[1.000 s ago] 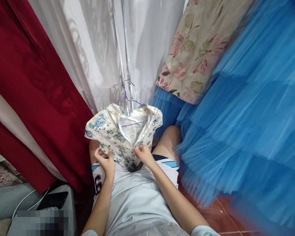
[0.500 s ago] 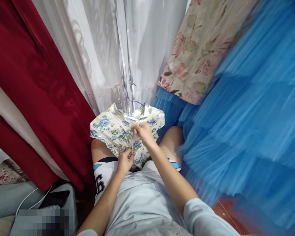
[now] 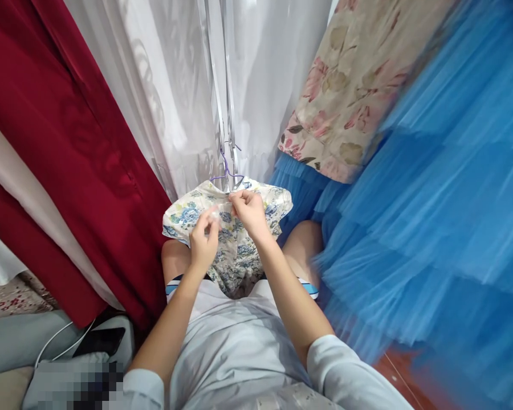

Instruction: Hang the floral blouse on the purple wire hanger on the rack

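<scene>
A white blouse (image 3: 239, 250) with blue and yellow-green flowers hangs on a thin purple hanger (image 3: 227, 171), spread over my lap. At its neckline, my right hand (image 3: 248, 212) pinches the fabric near the top of the front opening. Whatever small part lies between those fingertips is hidden. My left hand (image 3: 204, 239) hovers over the blouse's left front, just below the collar. Its fingers are apart and slightly smeared by motion, with nothing visible in them. The lower part of the blouse rests between my thighs.
White curtain-like cloth (image 3: 175, 85) hangs ahead. Long red fabric (image 3: 98, 142) hangs at left; a floral cloth (image 3: 325, 119) and layered blue tulle (image 3: 431, 228) crowd the right. A dark phone (image 3: 100, 341) and white cable (image 3: 47, 345) lie on a grey cushioned seat at lower left.
My right hand has moved up the blouse's front to the neckline. My left hand has let go of the lower front and risen toward the collar.
</scene>
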A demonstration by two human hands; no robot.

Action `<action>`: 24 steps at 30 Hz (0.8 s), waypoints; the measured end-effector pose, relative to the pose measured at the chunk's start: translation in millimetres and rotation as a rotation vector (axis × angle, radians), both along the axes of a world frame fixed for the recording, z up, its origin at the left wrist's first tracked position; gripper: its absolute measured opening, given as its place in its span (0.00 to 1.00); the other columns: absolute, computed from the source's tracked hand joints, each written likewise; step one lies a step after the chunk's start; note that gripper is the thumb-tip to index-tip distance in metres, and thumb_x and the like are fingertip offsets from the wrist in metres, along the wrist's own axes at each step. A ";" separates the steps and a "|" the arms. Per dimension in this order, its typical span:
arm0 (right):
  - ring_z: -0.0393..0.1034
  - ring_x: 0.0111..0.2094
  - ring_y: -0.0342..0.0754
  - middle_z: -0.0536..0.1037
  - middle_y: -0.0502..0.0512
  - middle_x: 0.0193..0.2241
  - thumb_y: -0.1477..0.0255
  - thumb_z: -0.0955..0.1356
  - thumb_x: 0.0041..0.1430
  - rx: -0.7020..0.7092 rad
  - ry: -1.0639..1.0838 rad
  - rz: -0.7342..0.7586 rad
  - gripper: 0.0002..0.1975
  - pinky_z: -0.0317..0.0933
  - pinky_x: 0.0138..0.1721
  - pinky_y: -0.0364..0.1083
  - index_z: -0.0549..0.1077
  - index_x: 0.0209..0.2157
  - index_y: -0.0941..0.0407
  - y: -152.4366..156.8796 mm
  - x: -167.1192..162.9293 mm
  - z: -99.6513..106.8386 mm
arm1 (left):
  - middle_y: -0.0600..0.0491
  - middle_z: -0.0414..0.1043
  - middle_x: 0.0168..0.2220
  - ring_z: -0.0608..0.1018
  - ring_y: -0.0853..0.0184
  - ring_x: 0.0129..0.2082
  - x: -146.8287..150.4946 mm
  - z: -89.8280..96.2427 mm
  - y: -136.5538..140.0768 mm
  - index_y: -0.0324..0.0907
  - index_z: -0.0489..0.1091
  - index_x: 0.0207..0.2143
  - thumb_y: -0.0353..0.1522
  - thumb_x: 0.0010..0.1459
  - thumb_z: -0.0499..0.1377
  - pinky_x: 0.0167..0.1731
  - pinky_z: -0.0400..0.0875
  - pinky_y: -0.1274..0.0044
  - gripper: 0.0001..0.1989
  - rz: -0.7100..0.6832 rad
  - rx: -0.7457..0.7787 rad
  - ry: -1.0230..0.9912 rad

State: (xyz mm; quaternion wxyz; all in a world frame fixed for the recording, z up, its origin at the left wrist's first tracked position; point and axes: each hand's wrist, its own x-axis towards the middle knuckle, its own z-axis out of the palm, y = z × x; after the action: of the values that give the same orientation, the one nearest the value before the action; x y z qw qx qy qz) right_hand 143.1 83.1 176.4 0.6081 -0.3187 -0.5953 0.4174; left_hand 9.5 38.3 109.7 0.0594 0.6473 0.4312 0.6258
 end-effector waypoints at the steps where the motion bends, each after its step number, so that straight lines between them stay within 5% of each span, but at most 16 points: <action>1: 0.56 0.14 0.38 0.67 0.45 0.12 0.65 0.66 0.56 0.021 -0.022 -0.002 0.11 0.49 0.18 0.39 0.68 0.25 0.58 -1.0 0.5 0.4 | 0.53 0.73 0.31 0.73 0.69 0.29 -0.8 20.8 6.3 0.44 0.65 0.57 0.37 0.66 0.52 0.36 0.68 0.76 0.19 -0.027 0.019 0.045; 5: 0.57 0.15 0.39 0.67 0.46 0.13 0.64 0.66 0.57 0.074 -0.056 0.017 0.12 0.50 0.20 0.40 0.66 0.25 0.57 8.1 -1.9 -4.7 | 0.51 0.72 0.33 0.74 0.67 0.33 -2.1 65.7 35.5 0.41 0.72 0.44 0.39 0.66 0.52 0.37 0.67 0.76 0.13 -0.030 0.114 0.270; 8: 0.54 0.15 0.38 0.63 0.44 0.13 0.64 0.66 0.56 0.065 -0.088 -0.014 0.13 0.48 0.20 0.40 0.63 0.24 0.55 21.6 -7.2 -20.2 | 0.50 0.72 0.32 0.73 0.65 0.34 -1.4 70.6 45.1 0.41 0.71 0.34 0.38 0.66 0.52 0.39 0.66 0.75 0.12 0.066 0.192 0.312; 13: 0.52 0.16 0.38 0.60 0.44 0.14 0.67 0.66 0.54 0.035 -0.191 -0.022 0.11 0.44 0.20 0.41 0.62 0.22 0.55 21.2 -7.5 -49.8 | 0.51 0.73 0.33 0.73 0.65 0.39 -28.2 74.5 45.8 0.40 0.71 0.33 0.36 0.65 0.54 0.47 0.64 0.74 0.11 0.340 0.317 0.123; 17: 0.50 0.16 0.38 0.59 0.43 0.14 0.69 0.66 0.52 -0.031 -0.214 0.099 0.11 0.43 0.20 0.41 0.61 0.20 0.55 -4.2 -7.2 -69.5 | 0.51 0.71 0.33 0.73 0.66 0.39 -90.8 59.2 51.9 0.37 0.69 0.34 0.36 0.64 0.54 0.47 0.67 0.73 0.11 0.420 0.308 -0.363; 21: 0.51 0.16 0.38 0.60 0.43 0.14 0.70 0.65 0.51 -0.113 -0.248 0.240 0.08 0.44 0.19 0.40 0.62 0.21 0.55 -25.9 -20.7 -95.3 | 0.51 0.71 0.31 0.77 0.68 0.35 -133.2 19.6 48.2 0.38 0.67 0.35 0.28 0.65 0.47 0.43 0.71 0.74 0.10 0.064 -0.102 -1.111; 24: 0.55 0.16 0.39 0.63 0.44 0.13 0.71 0.65 0.50 -0.177 -0.297 0.227 0.07 0.47 0.20 0.40 0.63 0.20 0.55 -26.9 -21.5 -114.6 | 0.50 0.73 0.30 0.78 0.68 0.34 -117.1 -11.6 39.2 0.39 0.69 0.33 0.25 0.64 0.44 0.41 0.72 0.77 0.15 -0.045 -0.259 -1.442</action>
State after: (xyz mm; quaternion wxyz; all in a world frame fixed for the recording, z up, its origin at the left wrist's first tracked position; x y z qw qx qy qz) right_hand 121.6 56.2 61.8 0.4321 -0.3597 -0.6718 0.4823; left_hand -107.5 77.5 98.1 0.4175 0.0712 0.3422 0.8388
